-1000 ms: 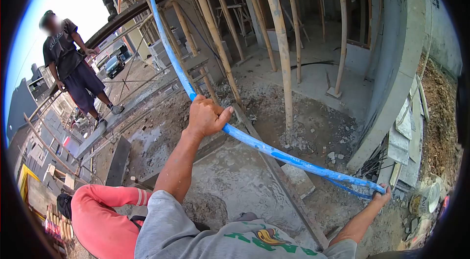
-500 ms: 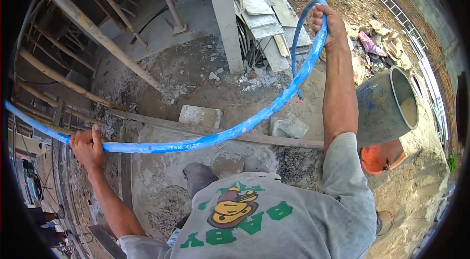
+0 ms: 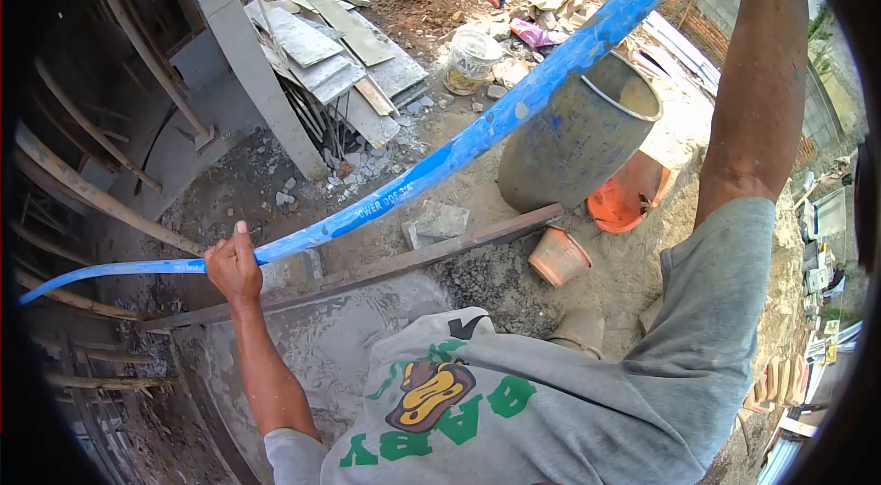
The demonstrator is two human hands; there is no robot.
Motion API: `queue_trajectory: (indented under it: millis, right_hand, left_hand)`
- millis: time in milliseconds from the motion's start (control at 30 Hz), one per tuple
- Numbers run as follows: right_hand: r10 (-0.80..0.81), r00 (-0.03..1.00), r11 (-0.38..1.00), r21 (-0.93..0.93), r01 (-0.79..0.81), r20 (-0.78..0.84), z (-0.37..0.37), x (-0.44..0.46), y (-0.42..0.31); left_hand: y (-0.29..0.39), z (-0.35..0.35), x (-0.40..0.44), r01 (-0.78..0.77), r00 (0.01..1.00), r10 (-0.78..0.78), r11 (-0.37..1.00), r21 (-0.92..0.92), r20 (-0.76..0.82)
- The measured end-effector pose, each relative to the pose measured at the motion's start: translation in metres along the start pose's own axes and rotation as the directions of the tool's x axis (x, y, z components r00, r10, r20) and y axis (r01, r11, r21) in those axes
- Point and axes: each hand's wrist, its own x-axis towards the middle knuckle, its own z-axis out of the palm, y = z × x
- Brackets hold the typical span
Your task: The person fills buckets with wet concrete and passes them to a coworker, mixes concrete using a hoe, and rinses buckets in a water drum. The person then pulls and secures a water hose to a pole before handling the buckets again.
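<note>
A long blue hose, pale-smeared and printed with white lettering, runs from the left edge up to the top right. My left hand is closed around it, thumb pointing up. My right forearm reaches up past the top edge of the head view, so that hand is out of sight. Near the top, a hanging length of the hose shows a red tip. Behind the hose's middle stands a large grey barrel, partly covered by it.
An orange container lies beside the barrel, and a small orange bucket is nearer me. A wooden beam crosses the ground. Stacked boards lie by a concrete pillar. Poles stand at left; a white bucket is further back.
My view has turned right. My right arm has risen until its hand left the frame, lifting the hose's right part. The left hand keeps its grip on the hose.
</note>
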Motion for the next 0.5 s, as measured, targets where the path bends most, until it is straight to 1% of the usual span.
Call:
queue_trajectory:
  millis: [33, 67, 133, 167, 233, 267, 300, 333, 367, 400, 500]
  right_hand:
    - [-0.013, 1.0, 1.0, -0.028, 0.014, 0.01, -0.005, -0.002, -0.012]
    - [-0.033, 0.999, 0.999, -0.003, 0.033, -0.007, -0.014, -0.01, -0.019]
    - [-0.038, 0.998, 0.996, -0.081, 0.035, -0.04, -0.04, -0.009, -0.033]
    - [-0.028, 0.998, 0.992, -0.121, 0.021, -0.058, -0.053, -0.013, -0.036]
    - [0.001, 0.985, 0.969, -0.242, -0.044, -0.173, -0.065, -0.039, -0.03]
    - [0.007, 0.974, 0.95, -0.301, -0.077, -0.226, -0.073, -0.051, -0.024]
    - [-0.005, 0.992, 0.949, -0.313, -0.035, -0.124, -0.091, -0.059, -0.014]
    - [-0.014, 0.985, 0.943, -0.329, -0.043, -0.171, -0.093, -0.079, -0.01]
    - [-0.082, 0.971, 0.933, -0.36, -0.004, -0.224, -0.085, -0.102, -0.011]
    - [-0.08, 0.971, 0.936, -0.352, -0.005, -0.225, -0.089, -0.114, -0.007]
    - [-0.064, 0.911, 0.996, -0.085, 0.032, -0.408, -0.103, -0.138, 0.021]
  left_hand:
    - [0.004, -0.007, 0.007, 0.007, 1.0, -0.007, 0.998, -0.06, 0.007]
    - [0.012, -0.008, 0.004, -0.03, 0.999, 0.029, 0.999, -0.037, -0.032]
    - [0.026, -0.009, 0.002, -0.109, 0.987, 0.11, 0.994, 0.016, -0.113]
    - [0.036, -0.009, -0.002, -0.115, 0.982, 0.121, 0.992, 0.054, -0.143]
    - [0.066, -0.004, -0.024, -0.098, 0.974, 0.12, 0.988, 0.123, -0.192]
    - [0.076, -0.005, -0.037, -0.065, 0.991, 0.083, 0.983, 0.172, -0.101]
    - [0.084, -0.003, -0.054, -0.095, 0.992, 0.108, 0.979, 0.181, -0.064]
    - [0.088, 0.001, -0.074, -0.123, 0.991, 0.131, 0.973, 0.194, -0.029]
    - [0.09, 0.005, -0.095, -0.145, 0.989, 0.148, 0.967, 0.209, 0.001]
    - [0.089, 0.008, -0.118, -0.07, 0.993, 0.048, 0.977, 0.203, 0.111]
    - [0.068, 0.013, -0.168, 0.12, 0.992, -0.125, 0.98, 0.162, 0.02]
